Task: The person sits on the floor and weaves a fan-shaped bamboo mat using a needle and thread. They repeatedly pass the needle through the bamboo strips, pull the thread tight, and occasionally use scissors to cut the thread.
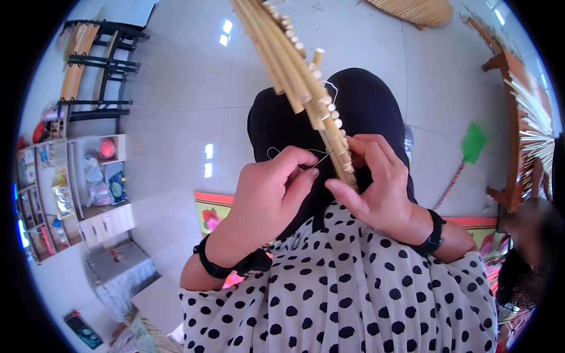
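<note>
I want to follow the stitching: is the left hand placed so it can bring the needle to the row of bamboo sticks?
Probably yes: the left hand pinches the needle beside the bamboo sticks, nothing between.
</note>
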The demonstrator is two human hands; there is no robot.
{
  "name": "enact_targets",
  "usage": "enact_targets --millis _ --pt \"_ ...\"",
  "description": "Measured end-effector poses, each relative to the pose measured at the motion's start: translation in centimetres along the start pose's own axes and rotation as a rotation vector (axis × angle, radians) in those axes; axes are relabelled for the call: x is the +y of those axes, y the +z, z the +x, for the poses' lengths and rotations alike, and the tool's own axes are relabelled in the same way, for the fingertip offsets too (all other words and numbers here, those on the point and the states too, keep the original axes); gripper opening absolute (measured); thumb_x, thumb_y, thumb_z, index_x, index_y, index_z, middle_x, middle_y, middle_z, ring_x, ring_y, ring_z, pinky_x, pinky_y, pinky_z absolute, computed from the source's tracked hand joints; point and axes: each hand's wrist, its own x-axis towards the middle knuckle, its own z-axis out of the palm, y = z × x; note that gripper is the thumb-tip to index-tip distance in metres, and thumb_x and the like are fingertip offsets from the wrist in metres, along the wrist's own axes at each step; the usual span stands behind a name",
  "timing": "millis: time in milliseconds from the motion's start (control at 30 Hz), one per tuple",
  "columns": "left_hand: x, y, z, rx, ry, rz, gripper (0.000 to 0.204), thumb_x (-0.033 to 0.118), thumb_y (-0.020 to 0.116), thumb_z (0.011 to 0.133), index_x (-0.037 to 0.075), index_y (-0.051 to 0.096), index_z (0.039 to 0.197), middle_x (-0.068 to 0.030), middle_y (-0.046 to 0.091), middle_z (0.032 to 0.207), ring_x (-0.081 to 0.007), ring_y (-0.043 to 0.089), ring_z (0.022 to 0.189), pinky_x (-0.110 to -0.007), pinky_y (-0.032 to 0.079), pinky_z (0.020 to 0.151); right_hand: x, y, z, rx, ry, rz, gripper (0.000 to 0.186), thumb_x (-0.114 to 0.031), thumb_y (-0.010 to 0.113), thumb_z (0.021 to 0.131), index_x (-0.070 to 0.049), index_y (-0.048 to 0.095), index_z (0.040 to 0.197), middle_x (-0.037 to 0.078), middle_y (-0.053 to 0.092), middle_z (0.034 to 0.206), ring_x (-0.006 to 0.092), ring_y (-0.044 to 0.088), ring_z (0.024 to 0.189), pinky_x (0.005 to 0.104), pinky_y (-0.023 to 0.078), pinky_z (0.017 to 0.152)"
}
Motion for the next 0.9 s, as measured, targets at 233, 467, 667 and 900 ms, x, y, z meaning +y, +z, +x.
enact_targets --millis 233,467,667,900 --pt "-1.3 1.2 0.0 0.090 0.188 0.011 0.004 0.003 0.062 0.089 0.002 0.059 0.089 -0.0129 0.060 0.065 -0.0307 0.060 0.055 -0.035 0.044 0.050 -2.0 0.8 0.4 0.106 -0.047 -0.391 0.026 -0.012 0.078 0.079 0.003 0.063 0.095 0.014 0.065 0.084 0.0301 0.065 0.063 0.0352 0.053 0.054" --pt "-2.6 1.0 -1.1 0.097 0.189 0.108 0.007 0.003 0.063 0.087 0.004 0.056 0.086 -0.0122 0.060 0.063 -0.0324 0.061 0.055 -0.038 0.045 0.049 -2.8 2.2 -0.3 0.124 -0.041 -0.564 0.017 -0.011 0.074 0.082 0.000 0.063 0.090 0.013 0.066 0.080 0.0297 0.064 0.058 0.0351 0.051 0.050" --pt "-3.4 0.8 -2.0 0.128 0.184 0.051 0.009 0.003 0.063 0.086 0.004 0.054 0.083 -0.0127 0.059 0.062 -0.0331 0.060 0.054 -0.039 0.045 0.048 -3.4 3.0 -0.3 0.101 -0.075 -0.640 0.016 -0.012 0.073 0.083 0.000 0.062 0.087 0.013 0.065 0.078 0.0292 0.061 0.054 0.0349 0.048 0.046" --pt "-5.2 -2.0 -4.5 0.193 0.214 -0.012 0.008 -0.002 0.059 0.086 0.002 0.054 0.081 -0.0113 0.054 0.059 -0.0276 0.053 0.047 -0.034 0.039 0.046 -2.6 2.3 -0.2 0.134 -0.041 -0.739 0.013 -0.009 0.069 0.086 0.001 0.062 0.085 0.012 0.058 0.068 0.0283 0.055 0.048 0.0364 0.044 0.043"
